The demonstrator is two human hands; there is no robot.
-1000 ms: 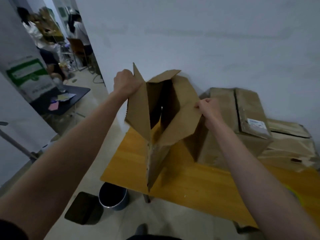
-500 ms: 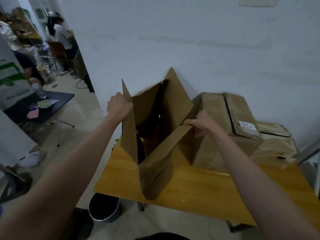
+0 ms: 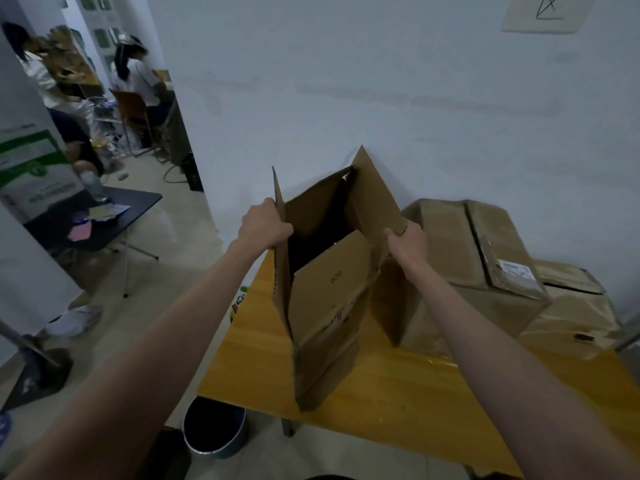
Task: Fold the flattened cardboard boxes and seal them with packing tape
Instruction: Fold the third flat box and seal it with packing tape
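Note:
A brown cardboard box (image 3: 329, 306) stands upright near the left end of the yellow wooden table (image 3: 398, 393), opened into a tall tube with its top flaps up and a dark inside showing. My left hand (image 3: 265, 226) grips the box's left top flap at its edge. My right hand (image 3: 407, 242) holds the right top flap near its lower corner. The near flap leans inward over the opening. No packing tape is visible.
A large sealed carton with a shipping label (image 3: 485, 268) sits right of the box against the white wall, a crumpled carton (image 3: 575, 317) beyond it. A dark bin (image 3: 214, 431) stands on the floor under the table's left corner. Seated people (image 3: 138, 74) are far left.
The box has been spread wider and set lower on the table. My left hand moved down and right along the left flap. My right hand shifted to the right flap's corner.

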